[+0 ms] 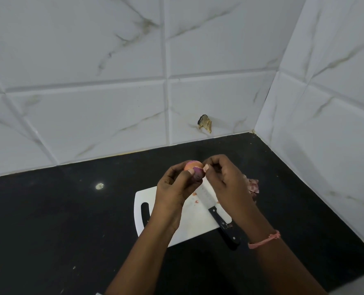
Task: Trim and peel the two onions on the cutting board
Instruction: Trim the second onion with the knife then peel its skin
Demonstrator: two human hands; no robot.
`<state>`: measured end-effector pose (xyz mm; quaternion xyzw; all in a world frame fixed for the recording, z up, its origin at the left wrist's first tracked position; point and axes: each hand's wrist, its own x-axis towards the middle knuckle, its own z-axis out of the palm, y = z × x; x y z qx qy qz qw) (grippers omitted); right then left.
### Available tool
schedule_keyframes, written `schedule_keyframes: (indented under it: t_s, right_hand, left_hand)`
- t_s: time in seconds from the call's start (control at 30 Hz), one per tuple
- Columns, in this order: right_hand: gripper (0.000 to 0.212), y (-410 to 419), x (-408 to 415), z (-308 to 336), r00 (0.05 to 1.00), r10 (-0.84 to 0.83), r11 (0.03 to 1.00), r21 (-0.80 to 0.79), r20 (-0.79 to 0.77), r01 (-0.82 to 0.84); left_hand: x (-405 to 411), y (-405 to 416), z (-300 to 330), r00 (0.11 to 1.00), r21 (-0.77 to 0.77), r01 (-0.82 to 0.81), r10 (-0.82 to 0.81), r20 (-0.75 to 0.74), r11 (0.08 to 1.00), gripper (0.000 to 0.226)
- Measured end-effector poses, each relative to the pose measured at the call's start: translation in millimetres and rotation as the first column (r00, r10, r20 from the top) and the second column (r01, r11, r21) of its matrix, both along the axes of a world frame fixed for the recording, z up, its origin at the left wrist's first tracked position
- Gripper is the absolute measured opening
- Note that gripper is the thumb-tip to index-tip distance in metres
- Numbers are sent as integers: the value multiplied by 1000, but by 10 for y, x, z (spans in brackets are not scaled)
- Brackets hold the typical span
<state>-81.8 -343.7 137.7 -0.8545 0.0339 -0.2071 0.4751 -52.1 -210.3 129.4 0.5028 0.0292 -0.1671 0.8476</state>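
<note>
Head view, left hand (174,184) gripping round onion (194,170), right hand (223,177) pinching papery skin

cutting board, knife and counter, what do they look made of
The white cutting board with a slot handle looks like smooth matte plastic: uniform white, thin, with rounded corners. The knife has a pale blade with a dull shine, probably steel, and a glossy black handle with light rivets, likely plastic. The black countertop looks like polished stone, since it faintly reflects light, though laminate is possible.

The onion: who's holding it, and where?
The left hand grips the onion around its lower side; the right hand pinches skin at its upper right edge.
</note>
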Motion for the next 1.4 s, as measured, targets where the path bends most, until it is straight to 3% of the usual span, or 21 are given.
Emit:
schedule_keyframes:
  t_s: [0.13, 0.23, 0.4, 0.5, 0.57, 0.67, 0.77, 1.07, 1.4]
  right_hand:
    - [6, -31, 4, 18, 998, -55, 958, 279, -34, 62]
    - [3, -105, 17, -13, 979, -203, 892, 406, -30, 197]
    - [10, -445, 51, -174, 897, -436, 863, 245, -79, 441]
    - [22, -519, 53, -251, 906, -385, 916, 49, -173, 399]
    - [27, -446, 35, -222, 933, -334, 942, -15, -130, 335]
    - [17, -235, -10, -95, 980, -200, 979, 44, -14, 201]
    - [6, -69, -4, 2, 992, -124, 985, 116, -30, 126]
    - [16, -45, 19, 38, 992, -120, 993, 18, -41, 121]
    - [12, -60, 8, 75, 992, -101, 992, 73, -78, 106]
  left_hand:
    - [9, -3, 47, 990, -166, 21, -43, -134, 986, 29]
    - [2, -5, 71, 970, -254, 35, -93, -222, 967, 36]
    - [13, -7, 82, 966, -198, 27, -76, -245, 980, 27]
    - [25, -13, 69, 964, -199, 22, -74, -254, 980, 28]
    - [24, -20, 56, 966, -213, 22, -75, -247, 977, 28]
    - [22, -31, 32, 979, -225, 20, -65, -192, 974, 30]
    - [16, -41, 24, 993, -207, 19, -43, -114, 978, 31]
    - [29, -2, 5, 999, -172, -6, -2, -42, 985, 22]
    - [41, -1, -12, 1000, -143, -18, 18, -1, 990, 21]
